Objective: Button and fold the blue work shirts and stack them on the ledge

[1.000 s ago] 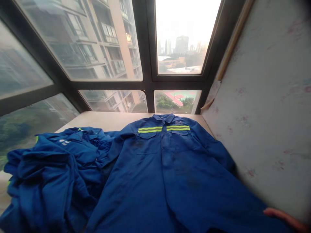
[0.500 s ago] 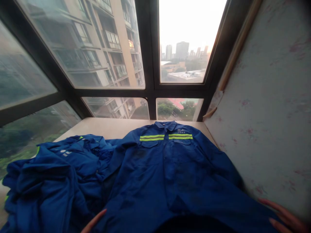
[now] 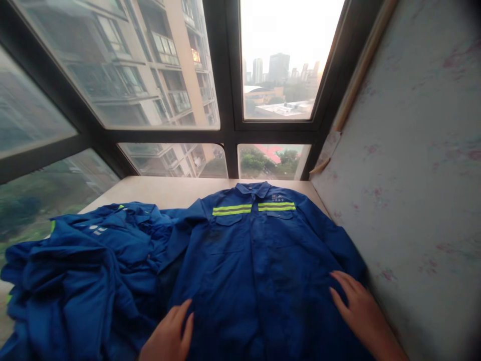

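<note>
A blue work jacket (image 3: 240, 260) with yellow-green and grey reflective strips across the chest lies spread out, collar toward the window. My left hand (image 3: 171, 331) is over its lower left side, thumb and fingers apart. On the right, my right hand (image 3: 355, 306) rests at the jacket's right side near the sleeve, fingers stretched out and nothing held. Both hands look to be on or just above the cloth; exact contact is hard to tell. The jacket's lower edge is out of view.
A rumpled heap of blue clothing (image 3: 82, 271) with white lettering lies left of the jacket. Both are on a pale ledge (image 3: 146, 189) below dark-framed windows (image 3: 229, 131). A flowered wall (image 3: 409, 200) bounds the right side.
Both hands have moved up and inward over the jacket from the bottom edge of the view. The jacket's lower part, raised before, now lies flatter. The view has shifted slightly.
</note>
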`<state>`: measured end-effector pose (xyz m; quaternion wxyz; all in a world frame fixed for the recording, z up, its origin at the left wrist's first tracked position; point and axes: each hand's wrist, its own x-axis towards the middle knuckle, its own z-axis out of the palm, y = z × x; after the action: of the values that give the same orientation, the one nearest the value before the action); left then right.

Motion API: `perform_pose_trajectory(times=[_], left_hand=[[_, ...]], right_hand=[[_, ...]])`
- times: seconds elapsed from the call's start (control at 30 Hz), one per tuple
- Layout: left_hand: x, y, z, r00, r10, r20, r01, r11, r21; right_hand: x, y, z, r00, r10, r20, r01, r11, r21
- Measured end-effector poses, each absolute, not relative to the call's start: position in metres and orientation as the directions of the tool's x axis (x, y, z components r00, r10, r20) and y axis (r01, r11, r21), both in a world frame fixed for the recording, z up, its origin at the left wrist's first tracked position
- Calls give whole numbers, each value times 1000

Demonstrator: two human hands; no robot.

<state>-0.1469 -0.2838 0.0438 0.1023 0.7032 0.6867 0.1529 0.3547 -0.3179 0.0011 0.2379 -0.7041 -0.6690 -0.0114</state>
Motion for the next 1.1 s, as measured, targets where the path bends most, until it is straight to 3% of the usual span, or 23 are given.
perform_pose_trajectory(times=[0.1,0.23,0.5,0.67,0.8,0.93,1.1], left_hand=[[-77,-229,42,250,952,177,931,-286,227],[-23,-179,11,335,934,128,929,-350,122],[-4,-131,-19,305,950,69,942,-312,124],[8,-102,-3,296,954,35,925,-296,240],[-43,-115,10,192,959,208,924,-248,290],[-142,-148,8,-76,897,436,986,4,164],[-213,-161,-8,1,929,371,1000,-8,17]], right_hand=[[284,-237,12,-60,945,322,934,166,-316],[237,-171,-12,-119,966,229,944,182,-276],[273,-107,-55,-101,979,176,975,133,-180],[287,-77,-56,-108,980,165,985,128,-119],[296,-71,-59,-130,975,179,983,151,-107],[298,-73,-63,-135,972,191,981,157,-109],[295,-76,-64,-132,972,195,981,156,-113]])
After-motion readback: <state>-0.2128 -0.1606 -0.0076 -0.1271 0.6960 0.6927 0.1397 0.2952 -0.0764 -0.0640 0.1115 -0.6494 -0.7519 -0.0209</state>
